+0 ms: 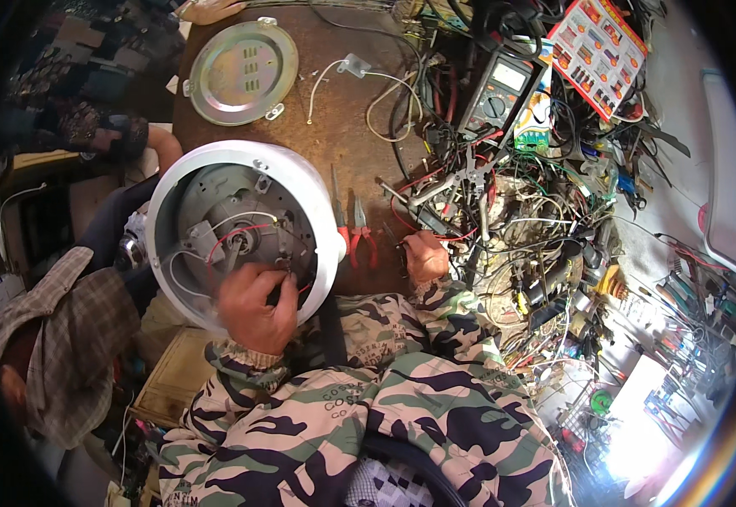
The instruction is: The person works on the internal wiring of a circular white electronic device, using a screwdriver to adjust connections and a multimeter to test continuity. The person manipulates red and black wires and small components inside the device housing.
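A white round appliance housing stands tilted on the table's near left side, its open face showing a grey metal interior, a central shaft, and red and white wires. My left hand reaches over the lower rim, thumb and fingers pinched near the inner wall; what they hold is too small to make out. My right hand rests at the table's edge with its fingers curled; whatever they hold is hidden. Between that hand and the housing lie red-handled pliers and a screwdriver.
A round metal cover lies at the far left. Beyond the tools is a small connector with white wires. A multimeter, a printed sheet and tangled cables crowd the right. Another person's arm is at left.
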### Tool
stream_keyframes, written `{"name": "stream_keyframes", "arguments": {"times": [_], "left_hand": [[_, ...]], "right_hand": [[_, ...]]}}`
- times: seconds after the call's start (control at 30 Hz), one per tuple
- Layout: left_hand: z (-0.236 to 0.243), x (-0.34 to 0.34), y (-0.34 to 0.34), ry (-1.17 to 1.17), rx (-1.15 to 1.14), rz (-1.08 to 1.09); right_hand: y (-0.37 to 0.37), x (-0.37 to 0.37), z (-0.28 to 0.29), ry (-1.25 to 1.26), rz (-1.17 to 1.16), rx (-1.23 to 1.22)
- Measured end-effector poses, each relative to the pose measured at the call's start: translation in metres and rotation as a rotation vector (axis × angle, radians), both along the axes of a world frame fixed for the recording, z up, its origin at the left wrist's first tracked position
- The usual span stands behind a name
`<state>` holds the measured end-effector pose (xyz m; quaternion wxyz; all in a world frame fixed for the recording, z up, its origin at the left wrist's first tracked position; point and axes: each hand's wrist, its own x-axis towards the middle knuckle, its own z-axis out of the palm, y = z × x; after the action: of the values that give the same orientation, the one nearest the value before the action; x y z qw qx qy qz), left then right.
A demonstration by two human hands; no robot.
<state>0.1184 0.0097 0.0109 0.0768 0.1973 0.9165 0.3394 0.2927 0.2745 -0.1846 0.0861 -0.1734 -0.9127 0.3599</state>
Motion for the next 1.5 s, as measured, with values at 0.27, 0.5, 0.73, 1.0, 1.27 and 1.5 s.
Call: {"name": "stream_keyframes", "arguments": {"times": [0.27,0.5,0.73,1.0,1.27,1.5], "left_hand": [[0.002,0.002,-0.004,0.015,0.012,0.024],[-0.001,0.003,-0.01,-0.007,0.094,0.047],[0.001,0.004,-0.012,0.004,0.256,0.082],[-0.003,0.006,-0.013,0.039,0.295,0.084],[-0.004,0.006,-0.015,0.071,0.312,0.072],[-0.004,0.006,-0.015,0.134,0.341,0.063]], "right_hand": [[-0.012,-0.057,0.112,-0.107,-0.093,-0.371],[-0.053,-0.118,0.2,0.01,0.194,-0.71],[-0.085,-0.144,0.21,-0.084,0.315,-0.713],[-0.091,-0.15,0.213,-0.147,0.38,-0.486],[-0.097,-0.149,0.209,-0.221,0.227,-0.622],[-0.104,-0.147,0.21,-0.24,0.133,-0.67]]}}
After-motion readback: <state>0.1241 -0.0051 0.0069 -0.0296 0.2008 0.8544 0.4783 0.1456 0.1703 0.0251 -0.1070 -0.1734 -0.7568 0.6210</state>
